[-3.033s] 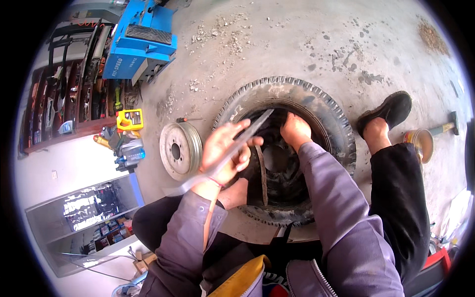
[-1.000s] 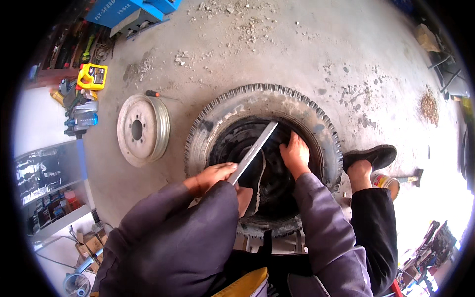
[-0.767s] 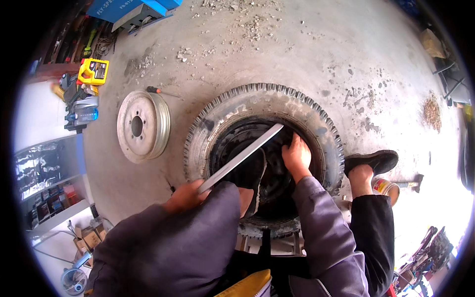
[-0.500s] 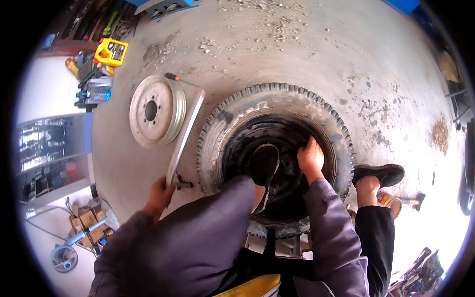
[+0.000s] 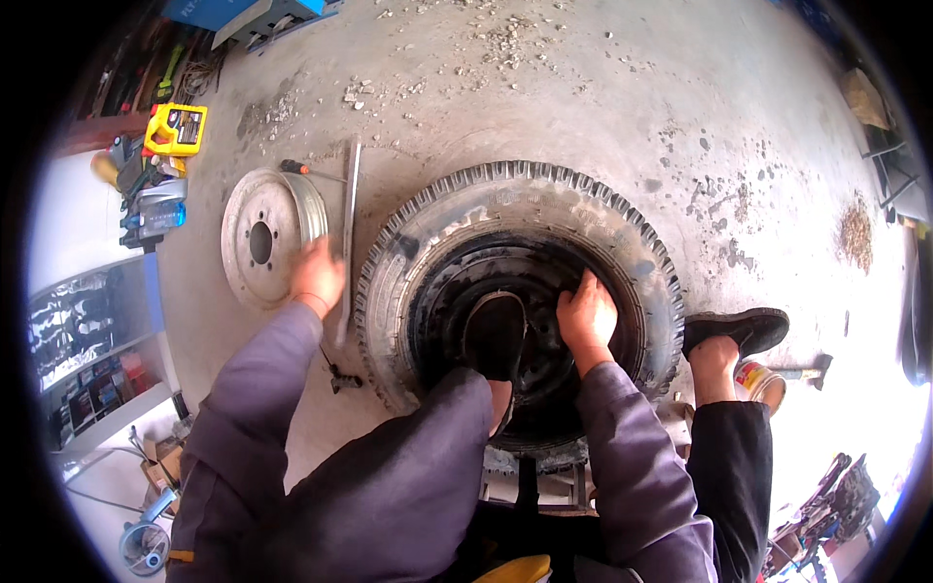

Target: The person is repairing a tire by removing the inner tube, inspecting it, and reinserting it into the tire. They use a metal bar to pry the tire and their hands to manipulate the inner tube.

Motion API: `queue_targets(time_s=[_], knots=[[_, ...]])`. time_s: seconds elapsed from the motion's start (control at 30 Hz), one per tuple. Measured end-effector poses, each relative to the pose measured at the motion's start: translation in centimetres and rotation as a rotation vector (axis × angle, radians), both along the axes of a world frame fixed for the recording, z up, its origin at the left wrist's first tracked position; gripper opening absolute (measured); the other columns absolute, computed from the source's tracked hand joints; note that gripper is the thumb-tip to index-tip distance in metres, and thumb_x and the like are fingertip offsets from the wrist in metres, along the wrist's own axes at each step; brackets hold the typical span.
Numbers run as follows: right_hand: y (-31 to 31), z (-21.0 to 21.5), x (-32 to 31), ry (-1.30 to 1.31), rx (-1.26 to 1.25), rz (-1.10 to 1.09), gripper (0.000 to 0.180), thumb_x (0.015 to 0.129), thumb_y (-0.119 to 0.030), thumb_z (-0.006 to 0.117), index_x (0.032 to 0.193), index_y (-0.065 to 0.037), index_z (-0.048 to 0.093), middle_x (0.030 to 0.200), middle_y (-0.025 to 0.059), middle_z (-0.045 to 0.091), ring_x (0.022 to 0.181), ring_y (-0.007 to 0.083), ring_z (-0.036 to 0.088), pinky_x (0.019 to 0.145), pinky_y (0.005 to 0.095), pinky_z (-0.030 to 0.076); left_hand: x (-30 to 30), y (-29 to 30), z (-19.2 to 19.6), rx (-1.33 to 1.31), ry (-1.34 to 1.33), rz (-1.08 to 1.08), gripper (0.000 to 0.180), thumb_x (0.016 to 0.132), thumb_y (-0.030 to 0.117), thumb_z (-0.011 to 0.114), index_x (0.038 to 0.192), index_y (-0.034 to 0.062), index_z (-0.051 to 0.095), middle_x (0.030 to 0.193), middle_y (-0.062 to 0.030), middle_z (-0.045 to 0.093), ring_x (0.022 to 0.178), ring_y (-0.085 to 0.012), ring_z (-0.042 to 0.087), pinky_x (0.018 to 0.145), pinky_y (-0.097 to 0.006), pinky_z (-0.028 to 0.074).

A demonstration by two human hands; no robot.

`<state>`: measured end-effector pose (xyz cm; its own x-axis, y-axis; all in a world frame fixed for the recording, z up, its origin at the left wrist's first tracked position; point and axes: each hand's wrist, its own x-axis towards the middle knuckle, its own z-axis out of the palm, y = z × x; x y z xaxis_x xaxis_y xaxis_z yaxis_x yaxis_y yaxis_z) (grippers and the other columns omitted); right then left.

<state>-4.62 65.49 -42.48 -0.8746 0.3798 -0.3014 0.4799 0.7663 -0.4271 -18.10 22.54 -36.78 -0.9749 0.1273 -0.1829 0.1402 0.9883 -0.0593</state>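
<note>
A large black tyre (image 5: 622,238) lies flat on the concrete floor in front of me. My right hand (image 5: 586,313) presses on the inner bead of the tyre, fingers spread. A black shoe (image 5: 494,335) stands inside the tyre's opening. My left hand (image 5: 317,277) reaches out to the left and rests on a long flat metal bar (image 5: 347,228) that lies on the floor between the tyre and a grey steel wheel rim (image 5: 260,235). Whether the fingers still grip the bar is hard to tell.
A second black shoe (image 5: 736,330) stands right of the tyre, with a hammer (image 5: 802,371) and a small tin (image 5: 753,377) beside it. A yellow meter (image 5: 175,129) and tools lie at the far left. A screwdriver (image 5: 306,170) lies by the rim. Blue equipment (image 5: 248,12) is at the top.
My left hand pulled the metal bar out of the tyre and swung it left down to the floor beside the rim. My right hand stayed on the tyre's bead.
</note>
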Motion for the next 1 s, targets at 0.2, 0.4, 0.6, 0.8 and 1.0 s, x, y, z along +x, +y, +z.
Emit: queue_targets(time_s=[0.2,0.4,0.6,0.8,1.0], knots=[[0.0,1.0,-0.6,-0.076,-0.038,-0.011,0.051,0.081,-0.023,0.064,0.127,-0.002,0.053,0.117,0.0236,0.062,0.107,0.0384,0.061,0.092,0.0462,0.050,3.0,24.9,1.1,1.385,-0.958,0.503,0.029,0.087,0.006,0.053,0.115,-0.0035,0.054,0.103,-0.0206,0.065,0.097,-0.0381,0.066,0.093,-0.048,0.053],[0.5,1.8,-1.1,-0.197,-0.125,-0.015,0.056,0.081,-0.022,0.064,0.131,0.000,0.050,0.125,0.0237,0.060,0.115,0.0357,0.059,0.098,0.0440,0.048,3.9,31.9,-3.0,2.136,-0.773,1.363,0.026,0.080,0.005,0.047,0.100,-0.0103,0.047,0.110,-0.0244,0.050,0.113,-0.0401,0.052,0.108,-0.054,0.042],[0.3,1.5,-0.9,-0.130,-0.073,-0.013,0.056,0.081,-0.022,0.064,0.131,0.000,0.051,0.117,0.0237,0.064,0.108,0.0351,0.063,0.092,0.0448,0.051,5.1,33.1,-3.3,2.248,-0.750,1.384,0.007,0.078,0.006,0.050,0.082,0.0002,0.051,0.106,-0.0157,0.054,0.108,-0.0311,0.052,0.109,-0.048,0.040],[-0.6,1.0,-1.2,0.019,0.040,-0.083,0.040,0.088,-0.028,0.058,0.120,-0.004,0.061,0.109,0.0221,0.068,0.093,0.0393,0.068,0.082,0.0466,0.055,4.9,34.4,-2.3,2.233,-0.837,1.270,0.004,0.075,0.003,0.048,0.078,0.0048,0.050,0.107,-0.0132,0.057,0.107,-0.0280,0.052,0.104,-0.043,0.041],[-0.2,0.4,-1.5,-0.110,-0.102,-0.222,0.035,0.089,-0.032,0.056,0.107,-0.003,0.067,0.106,0.0245,0.067,0.099,0.0435,0.064,0.085,0.0508,0.051,5.3,33.8,-1.9,2.189,-0.846,1.285,0.009,0.072,0.001,0.047,0.078,0.0046,0.052,0.101,-0.0114,0.062,0.103,-0.0278,0.056,0.100,-0.042,0.043]])
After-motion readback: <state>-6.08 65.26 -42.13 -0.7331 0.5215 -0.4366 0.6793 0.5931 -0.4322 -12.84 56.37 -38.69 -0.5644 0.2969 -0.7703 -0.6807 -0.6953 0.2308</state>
